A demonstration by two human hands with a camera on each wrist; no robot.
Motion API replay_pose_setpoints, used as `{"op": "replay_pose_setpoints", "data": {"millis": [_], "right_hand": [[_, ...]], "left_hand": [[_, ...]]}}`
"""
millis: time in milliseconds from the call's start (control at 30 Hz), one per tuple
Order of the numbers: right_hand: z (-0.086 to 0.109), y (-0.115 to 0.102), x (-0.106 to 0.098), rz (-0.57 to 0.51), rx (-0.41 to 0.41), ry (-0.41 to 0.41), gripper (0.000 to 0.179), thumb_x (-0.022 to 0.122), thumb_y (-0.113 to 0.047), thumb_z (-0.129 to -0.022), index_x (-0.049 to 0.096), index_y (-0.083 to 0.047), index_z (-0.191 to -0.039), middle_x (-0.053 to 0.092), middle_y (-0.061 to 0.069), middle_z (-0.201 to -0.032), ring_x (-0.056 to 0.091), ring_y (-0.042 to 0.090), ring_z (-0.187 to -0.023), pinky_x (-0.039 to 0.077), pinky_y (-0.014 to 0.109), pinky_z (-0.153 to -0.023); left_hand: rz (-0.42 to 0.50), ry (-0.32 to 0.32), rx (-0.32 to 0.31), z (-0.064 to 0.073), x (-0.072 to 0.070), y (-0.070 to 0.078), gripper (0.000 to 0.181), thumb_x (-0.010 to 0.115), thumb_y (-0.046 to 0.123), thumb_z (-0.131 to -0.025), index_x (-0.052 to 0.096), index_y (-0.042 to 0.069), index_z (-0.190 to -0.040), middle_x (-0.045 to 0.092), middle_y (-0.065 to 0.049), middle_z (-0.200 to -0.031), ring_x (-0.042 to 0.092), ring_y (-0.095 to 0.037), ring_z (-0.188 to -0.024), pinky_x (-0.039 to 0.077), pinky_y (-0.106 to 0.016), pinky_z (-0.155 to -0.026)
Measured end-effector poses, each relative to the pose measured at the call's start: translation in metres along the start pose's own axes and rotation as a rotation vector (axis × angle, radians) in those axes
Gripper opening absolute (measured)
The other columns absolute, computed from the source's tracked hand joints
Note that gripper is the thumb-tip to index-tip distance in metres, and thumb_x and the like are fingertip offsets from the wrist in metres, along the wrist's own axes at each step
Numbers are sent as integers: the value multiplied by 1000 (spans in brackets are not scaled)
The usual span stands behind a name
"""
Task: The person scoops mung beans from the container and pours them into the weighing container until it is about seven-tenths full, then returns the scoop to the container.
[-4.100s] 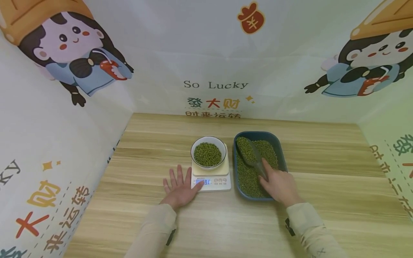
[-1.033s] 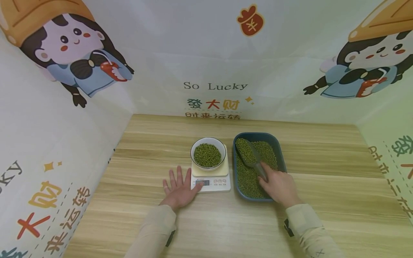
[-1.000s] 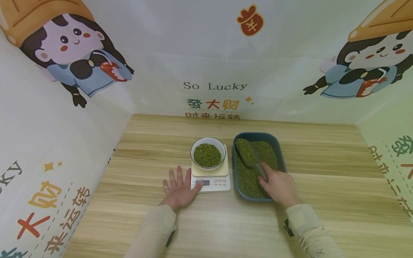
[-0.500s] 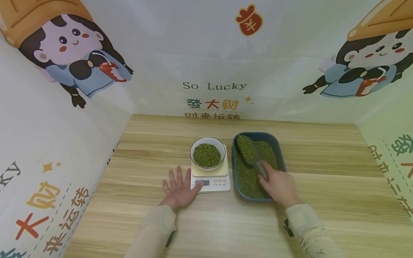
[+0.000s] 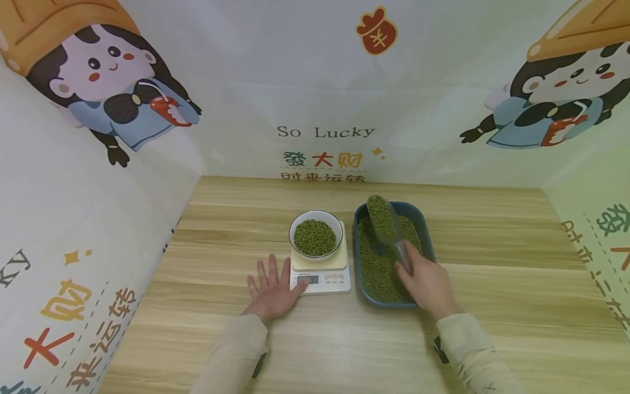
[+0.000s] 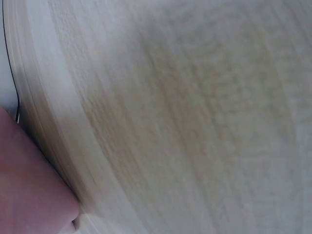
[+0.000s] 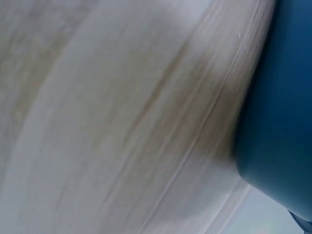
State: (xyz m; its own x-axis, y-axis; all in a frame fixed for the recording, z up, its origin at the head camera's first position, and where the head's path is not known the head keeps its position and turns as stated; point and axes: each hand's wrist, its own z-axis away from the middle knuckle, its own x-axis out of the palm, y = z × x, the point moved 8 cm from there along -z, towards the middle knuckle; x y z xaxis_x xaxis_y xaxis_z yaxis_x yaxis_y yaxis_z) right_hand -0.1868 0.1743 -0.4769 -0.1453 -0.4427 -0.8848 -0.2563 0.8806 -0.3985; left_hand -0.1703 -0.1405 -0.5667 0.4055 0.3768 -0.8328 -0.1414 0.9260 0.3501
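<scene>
In the head view my right hand (image 5: 430,282) grips the handle of a grey scoop (image 5: 396,234) heaped with green mung beans. The scoop is above the blue bin (image 5: 431,241), its tip near the far rim, with more beans in the bin below. My left hand (image 5: 275,295) lies spread on the table, its thumb over the display edge of a white kitchen scale (image 5: 327,286). On the scale's platform sits a white bowl (image 5: 297,224) with a dark rim, part filled with mung beans. Only a patch of the left hand (image 6: 34,185) shows in the left wrist view.
A wood-grain table (image 5: 497,246) carries everything, with printed cloth walls (image 5: 236,109) at its back and both sides. The bin stands just right of the scale, a narrow gap between them. In the right wrist view the bin's blue wall (image 7: 278,107) fills the right edge.
The right hand has raised the loaded scoop out of the beans, tip lifting toward the far rim. The scale's display, lit about four seconds ago, is now dark. The left hand has stayed put.
</scene>
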Motion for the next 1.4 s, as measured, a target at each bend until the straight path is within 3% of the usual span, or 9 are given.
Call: {"op": "replay_pose_setpoints", "data": {"millis": [233, 633, 1033, 1400], "right_hand": [[2, 0, -6, -27, 10, 48, 53, 55, -32, -86, 41, -8, -131, 59, 7, -67, 47, 14, -46, 37, 29, -41], [0, -1, -2, -13, -19, 31, 51, 59, -32, -83, 46, -12, -128, 60, 5, -64, 47, 14, -46, 38, 31, -42], [-1, 7, -3, -192, 50, -124, 54, 54, -40, -87, 43, -12, -131, 51, -2, -58, 43, 11, -45, 37, 28, -44], [-12, -5, -41, -149, 17, -198, 59, 50, -43, -88, 36, -12, -136, 55, 2, -67, 46, 13, -51, 38, 28, -45]], "left_hand": [[-2, 20, 12, 3, -4, 2, 88, 16, 76, -78, -1, 22, -144, -27, -9, -144, -33, -32, -124, -25, -56, -90], [-11, 22, 11, 7, -8, 3, 86, 16, 75, -79, 2, 22, -145, -23, -11, -145, -29, -34, -125, -22, -58, -92], [-4, 6, -7, 2, 0, -2, 89, 13, 80, -73, -3, 27, -143, -31, -5, -142, -35, -29, -122, -29, -52, -87], [11, 14, 5, 1, -2, -1, 90, 13, 79, -75, -3, 25, -144, -30, -6, -142, -36, -29, -122, -29, -52, -87]]}}
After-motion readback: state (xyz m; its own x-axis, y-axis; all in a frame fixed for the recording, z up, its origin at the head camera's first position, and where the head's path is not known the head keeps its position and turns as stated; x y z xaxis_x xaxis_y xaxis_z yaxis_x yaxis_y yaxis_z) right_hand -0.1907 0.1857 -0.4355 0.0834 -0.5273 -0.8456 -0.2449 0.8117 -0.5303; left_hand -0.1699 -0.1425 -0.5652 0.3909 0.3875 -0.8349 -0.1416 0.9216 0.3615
